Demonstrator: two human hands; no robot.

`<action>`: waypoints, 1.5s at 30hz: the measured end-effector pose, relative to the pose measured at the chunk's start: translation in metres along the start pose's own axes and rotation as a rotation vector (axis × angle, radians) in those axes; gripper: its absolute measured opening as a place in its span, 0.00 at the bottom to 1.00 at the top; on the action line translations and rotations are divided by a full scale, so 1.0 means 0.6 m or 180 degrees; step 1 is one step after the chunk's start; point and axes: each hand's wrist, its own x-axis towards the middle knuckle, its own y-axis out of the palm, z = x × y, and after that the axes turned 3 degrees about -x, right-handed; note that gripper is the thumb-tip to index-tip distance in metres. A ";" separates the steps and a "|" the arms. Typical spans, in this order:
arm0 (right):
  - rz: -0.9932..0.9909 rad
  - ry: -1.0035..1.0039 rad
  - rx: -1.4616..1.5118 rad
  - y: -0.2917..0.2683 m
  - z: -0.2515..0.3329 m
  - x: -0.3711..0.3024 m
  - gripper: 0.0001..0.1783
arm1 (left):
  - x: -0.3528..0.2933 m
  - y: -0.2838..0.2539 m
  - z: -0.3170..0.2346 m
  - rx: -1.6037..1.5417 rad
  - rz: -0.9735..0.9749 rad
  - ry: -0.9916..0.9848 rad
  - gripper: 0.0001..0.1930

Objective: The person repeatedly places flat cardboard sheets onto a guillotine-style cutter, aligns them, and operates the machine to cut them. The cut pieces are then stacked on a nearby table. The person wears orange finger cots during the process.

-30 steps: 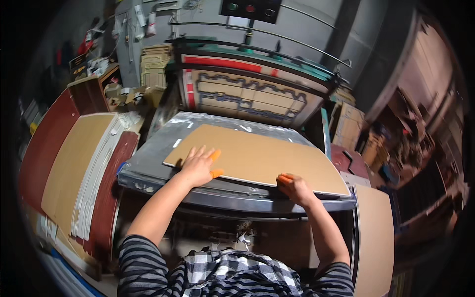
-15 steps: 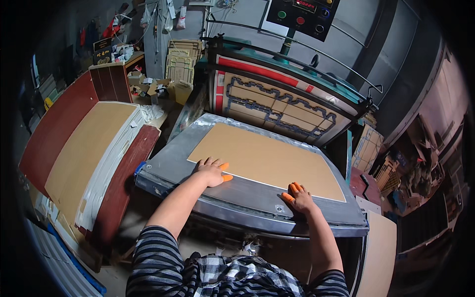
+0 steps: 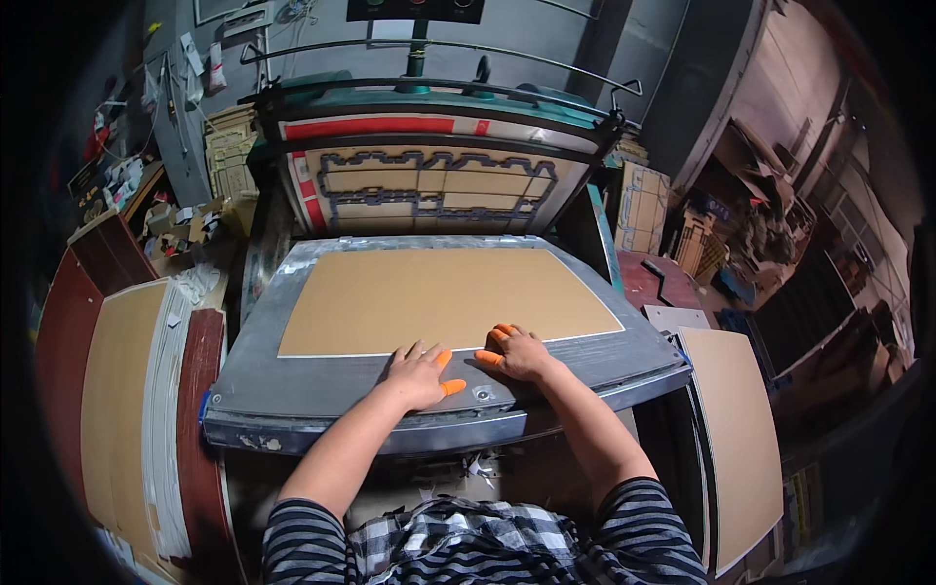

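Touching brown sheet [image 3: 439,297] with hands [image 3: 417,378] [image 3: 522,357], left spread, right half-curled

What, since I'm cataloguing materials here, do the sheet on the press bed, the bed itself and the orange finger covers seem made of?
Tan sheet: probably cardboard, with a matte brown face and pale edge.
Press bed: likely bare metal, grey with a dull sheen and scuffs.
Orange finger covers: perhaps rubber, smooth and close-fitting.

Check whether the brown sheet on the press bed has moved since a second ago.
Yes: the brown sheet moved back, away from the front edge of the press bed.
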 end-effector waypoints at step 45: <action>-0.2321 -0.1492 -0.0668 -0.394 0.161 -0.405 0.22 | 0.164 -0.308 0.061 -0.0466 -0.4323 0.1594 0.16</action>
